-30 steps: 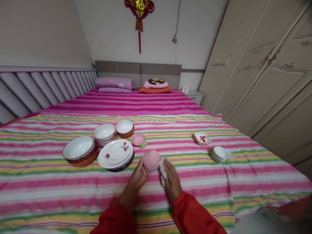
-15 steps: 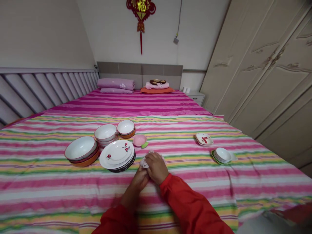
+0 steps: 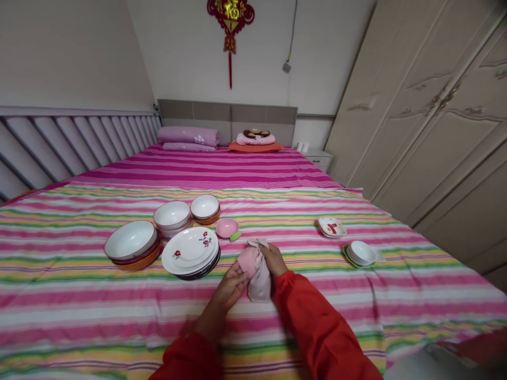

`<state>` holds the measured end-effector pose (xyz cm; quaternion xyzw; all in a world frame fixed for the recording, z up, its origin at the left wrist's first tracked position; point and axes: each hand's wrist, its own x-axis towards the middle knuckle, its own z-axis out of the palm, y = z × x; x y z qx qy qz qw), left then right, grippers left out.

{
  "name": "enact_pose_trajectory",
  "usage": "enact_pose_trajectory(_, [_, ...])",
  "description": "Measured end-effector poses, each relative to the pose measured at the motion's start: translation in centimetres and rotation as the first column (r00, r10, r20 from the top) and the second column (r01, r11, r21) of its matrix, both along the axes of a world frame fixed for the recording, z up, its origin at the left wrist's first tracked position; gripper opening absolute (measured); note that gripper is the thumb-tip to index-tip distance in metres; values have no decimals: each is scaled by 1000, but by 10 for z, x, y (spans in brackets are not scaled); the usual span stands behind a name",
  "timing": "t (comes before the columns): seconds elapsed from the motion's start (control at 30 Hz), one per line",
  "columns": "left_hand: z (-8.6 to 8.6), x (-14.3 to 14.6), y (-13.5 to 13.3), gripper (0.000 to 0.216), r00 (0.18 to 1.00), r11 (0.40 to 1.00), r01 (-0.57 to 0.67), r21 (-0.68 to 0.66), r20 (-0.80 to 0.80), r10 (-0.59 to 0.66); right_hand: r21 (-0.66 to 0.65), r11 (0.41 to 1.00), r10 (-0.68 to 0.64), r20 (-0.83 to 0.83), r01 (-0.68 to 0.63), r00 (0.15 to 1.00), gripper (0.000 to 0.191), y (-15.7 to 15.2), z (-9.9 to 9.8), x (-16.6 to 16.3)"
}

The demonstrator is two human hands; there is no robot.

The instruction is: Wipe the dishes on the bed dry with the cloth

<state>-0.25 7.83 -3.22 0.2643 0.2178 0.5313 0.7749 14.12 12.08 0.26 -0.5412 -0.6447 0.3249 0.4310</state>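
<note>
The left hand [image 3: 233, 285] was closed on a pink bowl [image 3: 247, 261], its thumb and fingers gripping the near left side. The right hand [image 3: 276, 260] was clamped on a pale cloth [image 3: 260, 282], pressing it to the right side of that bowl, and the cloth's loose end hung down between the two hands. The bowl was held over the striped sheet [image 3: 317, 311] covering the near part of the bed, just right of a stack of plates [image 3: 188, 248], the top one white with red flowers. Beyond the hands, near the plates, sat a small pink dish [image 3: 227, 228] with a green leaf-shaped handle [image 3: 235, 235]. Behind and left of the plates stood three stacks of bowls, all white inside: the large bowls [image 3: 130, 240] farthest left, the medium bowls [image 3: 171, 215] in the middle and the small bowls [image 3: 205, 206] to the right. Well apart on the right lay square dishes [image 3: 331, 227] with a red motif, and nearer the person, white bowls [image 3: 361, 251] nested over a green dish [image 3: 347, 259]. At the far end, folded purple bedding [image 3: 188, 135] rested before the headboard [image 3: 261, 113], and a red ornament [image 3: 231, 24] hung on the wall above.
</note>
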Motion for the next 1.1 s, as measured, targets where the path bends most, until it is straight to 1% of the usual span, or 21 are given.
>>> enact_pose_trajectory(0.03, [-1, 0, 1, 66, 1000, 1000, -11, -4, 8, 11, 5, 1000, -24, -66, 24, 998, 41, -6, -6, -1])
enact_pose_trajectory(0.1, [-3, -1, 3, 67, 999, 999, -45, -16, 22, 45, 41, 996, -67, -246, 79, 967, 40, -22, -19, -6])
enact_pose_trajectory(0.13, [-4, -1, 4, 68, 997, 998, -65, -21, 28, 65, 81, 990, -89, -306, 119, 948, 40, -30, -25, -10])
enact_pose_trajectory(0.17, [-5, -2, 5, 68, 996, 996, -83, -24, 33, 84, 124, 981, -102, -333, 150, 938, 40, -39, -30, -15])
enact_pose_trajectory(0.23, [-7, -3, 6, 67, 993, 994, -110, -28, 39, 111, 218, 958, -115, -312, 189, 943, 41, -54, -39, -21])
enact_pose_trajectory(0.33, [-9, -5, 6, 65, 989, 989, -138, -47, 40, 140, 337, 925, -102, -225, 176, 969, 41, -70, -45, -21])
enact_pose_trajectory(0.43, [-8, -5, 6, 62, 989, 988, -141, -58, 40, 144, 421, 895, -88, -163, 150, 983, 42, -71, -34, -11])
enact_pose_trajectory(0.53, [-6, -3, 5, 63, 994, 994, -95, -56, 38, 98, 483, 861, -116, -118, 159, 986, 44, -58, -17, -4])
enact_pose_trajectory(0.6, [-5, -3, 5, 62, 995, 995, -84, -60, 47, 87, 509, 853, -99, -54, 112, 994, 43, -48, -11, -5])
enact_pose_trajectory(0.67, [-5, -3, 5, 62, 993, 993, -97, -67, 62, 101, 520, 853, -59, 16, 42, 998, 44, -44, -10, -11])
enact_pose_trajectory(0.73, [-6, -3, 6, 62, 992, 993, -101, -63, 74, 106, 520, 854, -42, 42, 14, 998, 45, -48, -12, -17])
enact_pose_trajectory(0.8, [-7, -4, 7, 62, 992, 995, -88, -48, 82, 92, 512, 859, -31, 18, 17, 999, 43, -59, -11, -20])
enact_pose_trajectory(0.87, [-9, -4, 8, 61, 993, 997, -69, -37, 94, 72, 510, 860, -1, -18, 10, 1000, 38, -71, -7, -20])
enact_pose_trajectory(0.93, [-11, -5, 9, 61, 991, 997, -59, -45, 114, 64, 533, 846, 33, -41, -6, 999, 33, -77, 0, -18])
enact_pose_trajectory(0.97, [-12, -5, 10, 61, 990, 997, -57, -59, 123, 64, 547, 837, 29, -59, 8, 998, 32, -77, 3, -16])
enact_pose_trajectory(1.0, [-12, -6, 10, 61, 989, 995, -56, -78, 130, 66, 554, 831, 0, -94, 52, 996, 32, -75, 6, -14])
enact_pose_trajectory(1.03, [-12, -6, 10, 60, 988, 994, -56, -97, 136, 69, 542, 830, -55, -151, 129, 987, 31, -71, 8, -12])
enact_pose_trajectory(1.07, [-12, -6, 10, 59, 987, 992, -56, -115, 143, 72, 500, 836, -125, -228, 226, 966, 30, -64, 10, -9])
enact_pose_trajectory(1.1, [-12, -7, 10, 58, 986, 990, -55, -131, 151, 75, 418, 850, -194, -316, 320, 929, 29, -57, 11, -7])
